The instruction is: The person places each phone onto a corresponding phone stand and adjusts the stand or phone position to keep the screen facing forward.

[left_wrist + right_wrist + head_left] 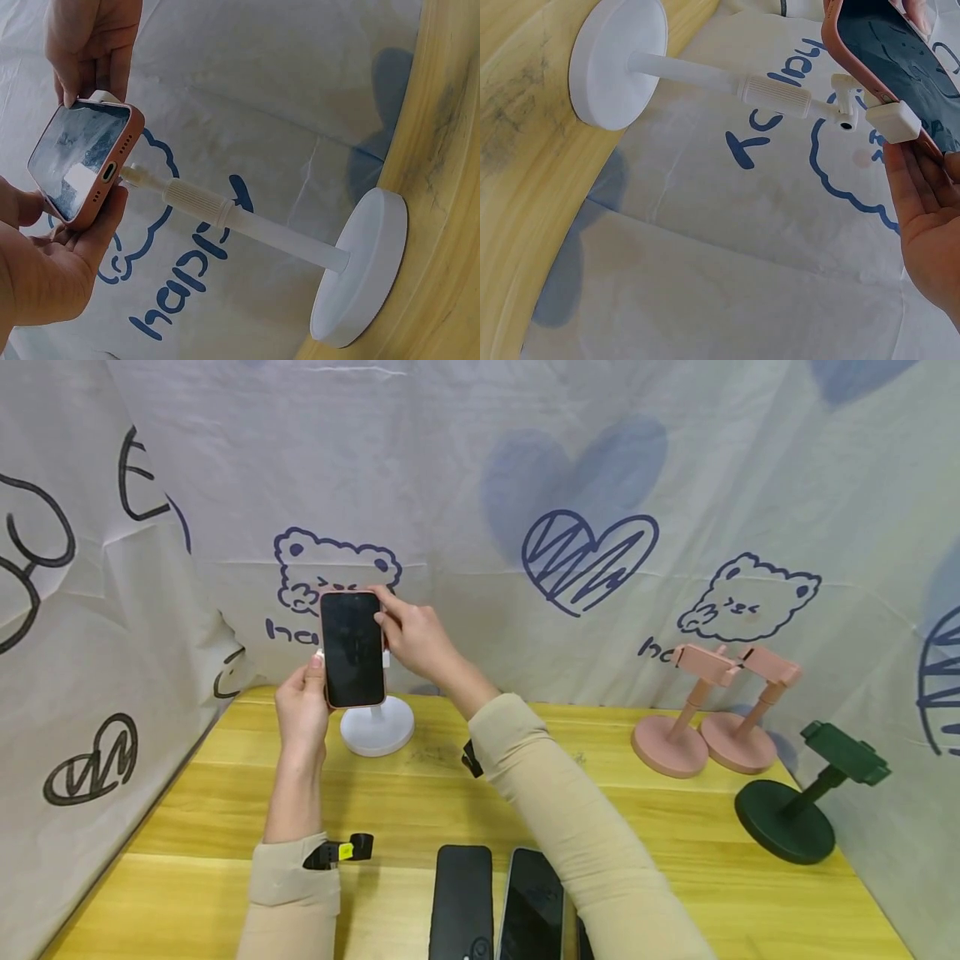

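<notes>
A smartphone (352, 647) in a pinkish-orange case stands upright, screen facing me, at the top of a white phone stand (377, 728). My left hand (302, 700) grips its lower left edge, thumb at the front. At the upper right edge, my right hand (414, 633) pinches the phone between thumb and fingers. The right wrist view shows a white clamp end (894, 121) at the phone's side edge, close to the right fingers. A ribbed white pole (199, 202) rises from the round base to the holder, whose back is mostly hidden by the phone.
At the right stand two pink phone stands (670, 745) and a dark green one (785, 821). A black phone (462, 893) and another phone (532, 902) lie at the table's near edge, the second partly under my right sleeve. A drawn-on cloth (465, 552) hangs behind the wooden table (405, 802).
</notes>
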Available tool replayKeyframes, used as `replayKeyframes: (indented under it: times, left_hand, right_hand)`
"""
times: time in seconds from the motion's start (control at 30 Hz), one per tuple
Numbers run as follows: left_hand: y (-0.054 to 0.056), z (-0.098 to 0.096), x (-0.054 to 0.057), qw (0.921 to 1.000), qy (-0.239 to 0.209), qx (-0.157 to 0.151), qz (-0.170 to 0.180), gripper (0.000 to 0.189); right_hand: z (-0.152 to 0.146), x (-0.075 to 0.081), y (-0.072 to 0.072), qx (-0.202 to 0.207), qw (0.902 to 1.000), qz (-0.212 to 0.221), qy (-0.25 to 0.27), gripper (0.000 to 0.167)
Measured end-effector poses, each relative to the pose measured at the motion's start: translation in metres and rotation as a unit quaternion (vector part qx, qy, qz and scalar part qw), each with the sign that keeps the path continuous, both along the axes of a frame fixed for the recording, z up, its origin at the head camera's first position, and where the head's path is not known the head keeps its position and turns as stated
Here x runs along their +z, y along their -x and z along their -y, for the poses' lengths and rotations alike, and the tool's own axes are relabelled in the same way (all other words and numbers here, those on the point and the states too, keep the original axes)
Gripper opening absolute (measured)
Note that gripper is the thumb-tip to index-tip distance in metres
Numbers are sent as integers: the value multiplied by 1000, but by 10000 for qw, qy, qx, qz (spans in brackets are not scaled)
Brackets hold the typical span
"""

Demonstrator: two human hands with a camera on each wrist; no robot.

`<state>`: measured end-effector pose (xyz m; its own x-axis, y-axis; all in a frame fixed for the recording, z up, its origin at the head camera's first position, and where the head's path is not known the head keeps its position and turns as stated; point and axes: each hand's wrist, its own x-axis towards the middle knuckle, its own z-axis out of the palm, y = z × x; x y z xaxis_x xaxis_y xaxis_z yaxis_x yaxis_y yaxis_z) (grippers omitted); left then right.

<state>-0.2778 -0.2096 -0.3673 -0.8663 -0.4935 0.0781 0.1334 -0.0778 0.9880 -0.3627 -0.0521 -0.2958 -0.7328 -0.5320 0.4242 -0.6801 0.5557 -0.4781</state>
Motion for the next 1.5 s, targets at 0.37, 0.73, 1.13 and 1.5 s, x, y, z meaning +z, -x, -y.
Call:
replayKeyframes:
  times: [0.37, 0.73, 1.13, 1.5]
  left_hand:
    - [-3, 0, 1, 9994, 231, 121, 227, 38]
    - [0, 0, 1, 9991, 344, 89, 241, 41]
    - [3, 3, -3, 9995, -211, -198, -139, 35]
    - [3, 3, -4, 9989, -322, -284, -165, 34]
  right_hand:
    - [-1, -3, -1, 95, 9994, -279, -206, 45]
    - [1, -10, 0, 104, 9994, -235, 225, 47]
    - [-8, -15, -12, 133, 9931, 816, 830, 70]
    - [-69, -33, -37, 146, 9800, -88, 1984, 75]
